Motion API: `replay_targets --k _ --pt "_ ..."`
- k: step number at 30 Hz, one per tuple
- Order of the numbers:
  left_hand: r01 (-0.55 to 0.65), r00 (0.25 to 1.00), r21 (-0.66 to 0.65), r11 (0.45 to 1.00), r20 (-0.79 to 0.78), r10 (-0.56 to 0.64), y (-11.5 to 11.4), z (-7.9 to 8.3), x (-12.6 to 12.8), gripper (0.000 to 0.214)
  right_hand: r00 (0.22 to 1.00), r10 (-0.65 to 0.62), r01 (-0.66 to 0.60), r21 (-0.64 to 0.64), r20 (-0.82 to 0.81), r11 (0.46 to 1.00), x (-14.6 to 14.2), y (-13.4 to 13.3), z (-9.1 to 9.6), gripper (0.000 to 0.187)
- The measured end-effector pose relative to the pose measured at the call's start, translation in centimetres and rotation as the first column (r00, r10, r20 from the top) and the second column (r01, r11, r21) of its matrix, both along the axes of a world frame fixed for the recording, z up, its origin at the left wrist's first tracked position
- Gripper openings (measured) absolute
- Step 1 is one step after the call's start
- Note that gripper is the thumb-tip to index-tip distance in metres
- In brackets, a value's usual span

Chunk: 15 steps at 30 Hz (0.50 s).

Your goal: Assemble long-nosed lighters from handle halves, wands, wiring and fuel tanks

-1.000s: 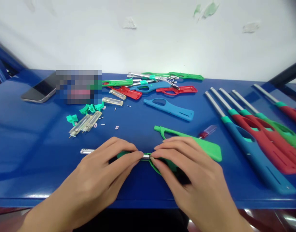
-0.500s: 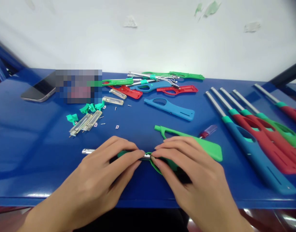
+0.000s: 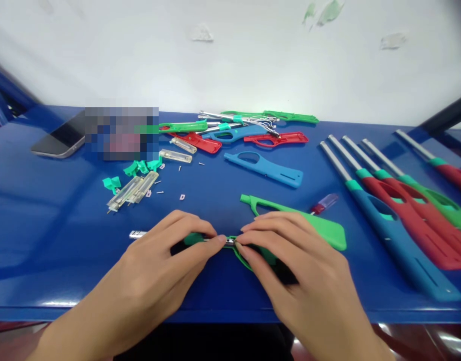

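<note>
Between my hands, near the front of the blue table, lies an opened lighter with a green half shell point(image 3: 242, 260) and a metal tube point(image 3: 137, 234) that sticks out to the left. My left hand point(image 3: 170, 265) is closed on the tube, its fingertips at the tube's inner end. The fingertips of my right hand point(image 3: 301, 265) pinch the lighter beside that end, over the green half shell; most of its handle part is hidden under the palm. Just beyond my right hand rest another green half shell point(image 3: 333, 233) and a screwdriver point(image 3: 324, 204) with a red and clear handle.
Several assembled lighters point(image 3: 381, 225) lie along the right. At the back are loose shells point(image 3: 277, 140) and metal tubes with wires. Left of centre sit clear fuel tanks point(image 3: 133, 193), teal triggers point(image 3: 112, 184) and small screws point(image 3: 160, 192). A phone point(image 3: 59, 138) lies far left.
My left fingers have shifted slightly at the tube's inner end, and its tip has moved a little to the right. My right hand stays almost still.
</note>
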<state>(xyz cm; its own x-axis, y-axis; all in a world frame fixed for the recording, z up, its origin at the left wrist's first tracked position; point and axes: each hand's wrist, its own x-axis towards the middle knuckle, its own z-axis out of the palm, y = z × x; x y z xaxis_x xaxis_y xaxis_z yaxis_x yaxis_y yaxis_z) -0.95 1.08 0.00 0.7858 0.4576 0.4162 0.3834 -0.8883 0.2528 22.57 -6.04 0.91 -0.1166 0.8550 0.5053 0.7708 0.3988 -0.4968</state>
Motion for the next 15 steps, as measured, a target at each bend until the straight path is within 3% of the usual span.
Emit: replay_targets --k 15 --pt "0.032 0.999 -0.010 0.999 0.030 -0.032 -0.02 0.09 0.32 0.031 1.000 0.006 -0.006 -0.011 0.020 1.000 0.02 0.03 -0.05 0.012"
